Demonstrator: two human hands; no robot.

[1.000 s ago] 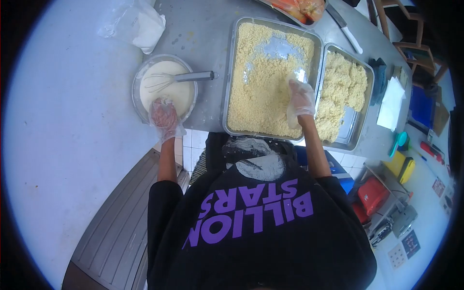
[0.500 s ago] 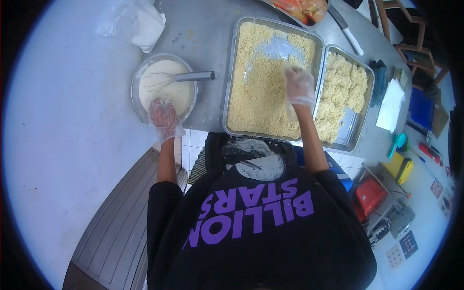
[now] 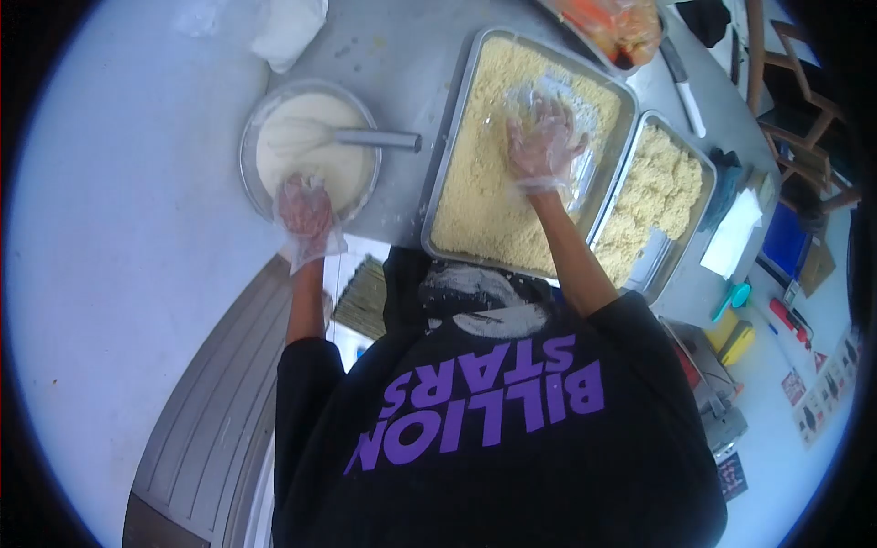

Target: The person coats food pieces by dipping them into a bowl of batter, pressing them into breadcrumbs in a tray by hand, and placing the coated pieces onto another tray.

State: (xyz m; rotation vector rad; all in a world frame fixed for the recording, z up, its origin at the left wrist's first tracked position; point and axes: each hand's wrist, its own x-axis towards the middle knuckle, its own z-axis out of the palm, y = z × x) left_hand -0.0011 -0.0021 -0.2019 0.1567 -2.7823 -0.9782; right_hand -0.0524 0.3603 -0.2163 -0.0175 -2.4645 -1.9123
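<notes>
My left hand point(image 3: 306, 208), in a clear plastic glove, is at the near rim of a metal bowl point(image 3: 247, 169) of pale, creamy batter point(image 3: 343, 178). Its fingers are curled together, with batter on them; what they hold, if anything, I cannot make out. A whisk point(image 3: 379, 139) rests in the bowl, its handle over the right rim. My right hand point(image 3: 545, 146), gloved too, has its fingers spread over the yellowish crumbs point(image 3: 484, 201) in a large metal tray point(image 3: 438, 173). Bare metal shows around its fingers.
Right of the large tray, a smaller tray point(image 3: 699, 205) holds clumped crumbs. Behind them are a container of orange-red food point(image 3: 617, 32) and a white-handled knife point(image 3: 690, 105). A white plastic bag point(image 3: 288, 32) is at the back left; white paper point(image 3: 734, 233) lies right.
My right hand has moved left and away from me across the large tray, its fingers now spread. My left hand stays at the bowl. The view has shifted slightly.
</notes>
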